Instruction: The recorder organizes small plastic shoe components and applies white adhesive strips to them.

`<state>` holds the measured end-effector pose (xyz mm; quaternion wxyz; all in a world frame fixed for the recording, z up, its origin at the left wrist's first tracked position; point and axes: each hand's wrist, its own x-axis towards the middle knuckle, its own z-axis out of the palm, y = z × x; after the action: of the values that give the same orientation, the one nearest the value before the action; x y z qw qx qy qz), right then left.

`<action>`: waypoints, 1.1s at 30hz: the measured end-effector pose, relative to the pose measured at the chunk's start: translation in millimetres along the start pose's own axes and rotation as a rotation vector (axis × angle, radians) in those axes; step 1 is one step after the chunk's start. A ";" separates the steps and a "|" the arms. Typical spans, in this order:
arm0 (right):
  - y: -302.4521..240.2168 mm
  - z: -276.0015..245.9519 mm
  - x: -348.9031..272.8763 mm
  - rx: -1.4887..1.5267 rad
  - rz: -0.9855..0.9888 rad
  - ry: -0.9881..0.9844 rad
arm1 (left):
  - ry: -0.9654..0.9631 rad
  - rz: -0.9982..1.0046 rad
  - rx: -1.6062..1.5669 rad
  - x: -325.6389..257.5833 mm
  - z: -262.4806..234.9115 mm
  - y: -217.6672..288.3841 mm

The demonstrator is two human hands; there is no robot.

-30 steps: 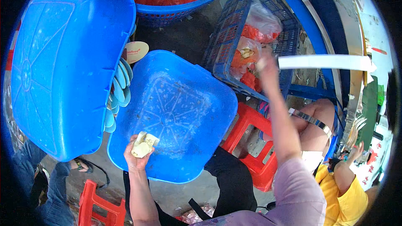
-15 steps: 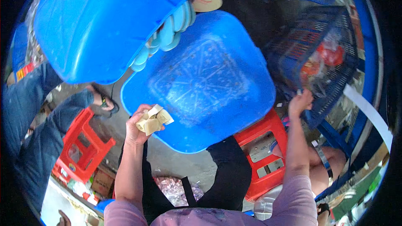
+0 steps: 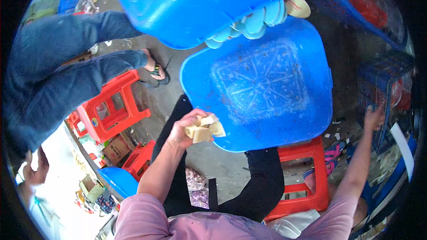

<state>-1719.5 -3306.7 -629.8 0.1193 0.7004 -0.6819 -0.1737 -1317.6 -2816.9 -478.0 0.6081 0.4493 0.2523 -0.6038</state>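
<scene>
My left hand [image 3: 183, 134] is closed around several cream-coloured, block-like pieces [image 3: 202, 132]; their material I cannot make out. It is just over the near left edge of a blue plastic tub base [image 3: 267, 84], which has a ribbed square in its middle. Far out to the right, my right hand [image 3: 375, 118] grips the rim of a dark blue slatted basket [image 3: 378, 80]. Red and clear plastic shows in that basket. Light blue sole-shaped pieces [image 3: 254, 22] and one cream sole [image 3: 297, 6] poke out from under a big blue tub [image 3: 213, 4] at the far side.
Red plastic stools stand at left [image 3: 111, 106] and right [image 3: 307, 173]. A person in jeans [image 3: 71, 71] sits at the left, a sandalled foot [image 3: 155, 71] on the floor. Pink slippers [image 3: 333, 153] lie by the right stool. Another basket [image 3: 360, 9] stands at far right.
The whole view has swung left, so the tubs and stools sit further right in the picture. The basket under my right hand now appears more upright. My left hand keeps the cream pieces.
</scene>
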 end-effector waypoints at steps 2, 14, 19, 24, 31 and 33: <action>6.4 2.3 -47.7 0.148 -0.252 0.077 | -0.097 -0.004 -0.065 -10.4 7.3 -1.2; -74.0 -177.0 -281.0 0.824 -0.559 -0.729 | -0.316 0.211 -0.368 -270.0 -5.7 6.1; -78.1 -232.6 -364.4 0.822 -0.582 -0.649 | -0.442 0.288 -0.566 -353.4 -65.4 35.4; -113.3 -347.3 -503.8 0.684 -0.477 -0.749 | -0.461 0.355 -0.566 -430.4 -168.9 102.0; -220.0 -463.2 -653.6 0.586 -1.122 -0.691 | -0.137 0.555 -0.611 -548.3 -316.8 162.0; -223.6 -509.2 -673.6 0.590 -1.062 -0.711 | -0.131 0.552 -0.613 -557.9 -343.1 170.5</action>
<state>-1314.9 -2661.5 -201.8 -0.4067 0.8426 -0.2640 -0.2345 -1152.9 -2264.3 -123.7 0.8675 0.2587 0.2512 -0.3425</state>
